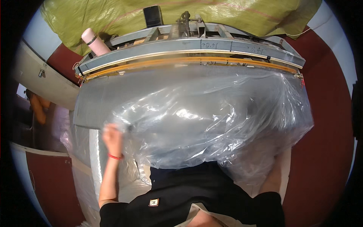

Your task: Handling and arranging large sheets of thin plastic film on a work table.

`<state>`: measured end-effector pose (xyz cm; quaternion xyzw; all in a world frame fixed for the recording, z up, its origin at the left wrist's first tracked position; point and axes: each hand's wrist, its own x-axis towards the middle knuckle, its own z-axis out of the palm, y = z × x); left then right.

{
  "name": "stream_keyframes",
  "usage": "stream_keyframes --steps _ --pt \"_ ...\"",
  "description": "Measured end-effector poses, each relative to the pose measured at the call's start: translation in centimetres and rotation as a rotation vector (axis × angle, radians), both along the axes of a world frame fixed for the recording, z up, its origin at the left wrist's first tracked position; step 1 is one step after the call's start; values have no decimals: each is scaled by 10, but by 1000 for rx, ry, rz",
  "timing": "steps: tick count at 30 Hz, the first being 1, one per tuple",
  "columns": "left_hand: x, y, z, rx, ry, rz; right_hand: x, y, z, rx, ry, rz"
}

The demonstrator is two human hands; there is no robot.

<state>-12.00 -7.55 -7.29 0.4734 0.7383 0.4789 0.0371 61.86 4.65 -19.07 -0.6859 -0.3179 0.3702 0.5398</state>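
Note:
A large see-through plastic sheet [189, 125] is spread in shiny wrinkles over a grey bench top [98, 90] in front of me. At its left end my left hand [112, 137], with a red cord on the wrist, is raised and closed on the plastic. Motion smears its fingertips. My right forearm [278, 172] comes up at the lower right and passes behind the sheet. Folds of plastic hide my right hand, so its fingers cannot be made out. The sheet's near edge hangs against my dark shirt.
Across the bench's far side runs a grey metal frame [151, 49] with an orange strip [170, 60]. A pink bottle [96, 43] and a black phone-like slab [152, 16] stand beyond. Yellow-green woven sheeting [227, 15] covers the back. More plastic lies at lower left, near a cabinet door [49, 72].

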Motion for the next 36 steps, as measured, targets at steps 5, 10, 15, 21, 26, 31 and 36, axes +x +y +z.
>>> stream_keyframes --steps 5,10,15,21,26,31,36 --pt "167 50 -52 -583 136 -899 29 -27 48 -80 -102 24" --pt "244 98 -124 -849 -136 -963 35 -37 83 -130 -189 104" --pt "264 106 -91 -914 39 -1270 57 -62 121 -200 -317 148" --pt "176 75 -46 -413 -109 -1381 74 -95 144 -305 -451 227" --pt "42 27 -82 -471 -237 -747 73 -89 156 -380 -570 353" --pt "-75 -46 -139 -335 -537 -157 53 -38 143 -437 -684 568" --pt "-160 -106 -176 -348 -243 317 30 2 135 -481 -812 735"
